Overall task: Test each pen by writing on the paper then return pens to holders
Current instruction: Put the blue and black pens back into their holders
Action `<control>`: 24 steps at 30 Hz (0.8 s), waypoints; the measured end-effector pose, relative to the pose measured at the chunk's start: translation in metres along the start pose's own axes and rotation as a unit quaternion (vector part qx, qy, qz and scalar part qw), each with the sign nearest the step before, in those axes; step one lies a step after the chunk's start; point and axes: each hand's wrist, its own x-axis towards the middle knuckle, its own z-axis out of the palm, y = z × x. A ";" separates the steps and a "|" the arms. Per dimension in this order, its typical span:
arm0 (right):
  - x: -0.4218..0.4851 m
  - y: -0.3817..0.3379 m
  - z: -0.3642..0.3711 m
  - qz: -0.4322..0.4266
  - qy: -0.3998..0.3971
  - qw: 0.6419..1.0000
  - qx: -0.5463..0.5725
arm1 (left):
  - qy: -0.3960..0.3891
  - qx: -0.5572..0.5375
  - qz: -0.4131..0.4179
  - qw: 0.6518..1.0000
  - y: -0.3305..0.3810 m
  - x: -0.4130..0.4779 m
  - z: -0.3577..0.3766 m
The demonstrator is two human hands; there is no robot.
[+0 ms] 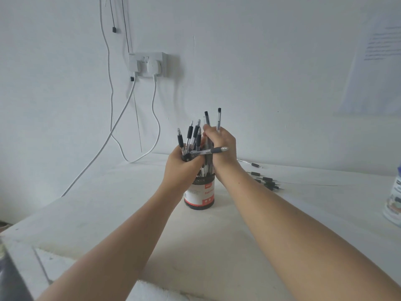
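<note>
Just above the holder (199,195), which stands upright on the table (130,213) at the middle of the view, both hands meet and each is closed around pens. The left hand (182,166), at 11 o'clock of the holder, is curled into a fist round a bunch of pens (191,133) whose black grips and clear tips fan up toward 12 o'clock. One cross pen (213,151) sticks out of that fist toward 3 o'clock and lies in front of the right wrist; I cannot tell if it touches it. The right hand (221,146), at 1 o'clock of the holder and touching the left, grips two capped pens (218,118) that stand nearly upright, black ends at 12 o'clock. Between the wrists, clear barrels run down into the holder's dark mesh rim. Loose pens (267,183) lie flat on the table at 3 o'clock of the holder, near it, tips toward 3 o'clock. A tub (393,200) stands at the far 3 o'clock edge, partly cut off. On the wall, a socket (147,64) sits at 11 o'clock with white cables (121,118) hanging down to the table, and a sheet (379,61) with faint lines hangs at 2 o'clock.
</note>
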 end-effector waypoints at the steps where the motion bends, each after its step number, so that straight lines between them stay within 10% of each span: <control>1: -0.001 0.000 0.000 0.015 0.005 1.000 0.013 | 0.003 0.000 0.001 1.000 0.000 -0.001 0.000; 24: -0.012 0.015 -0.005 -0.029 0.064 0.995 -0.073 | 0.027 0.026 -0.027 0.999 0.004 0.006 0.000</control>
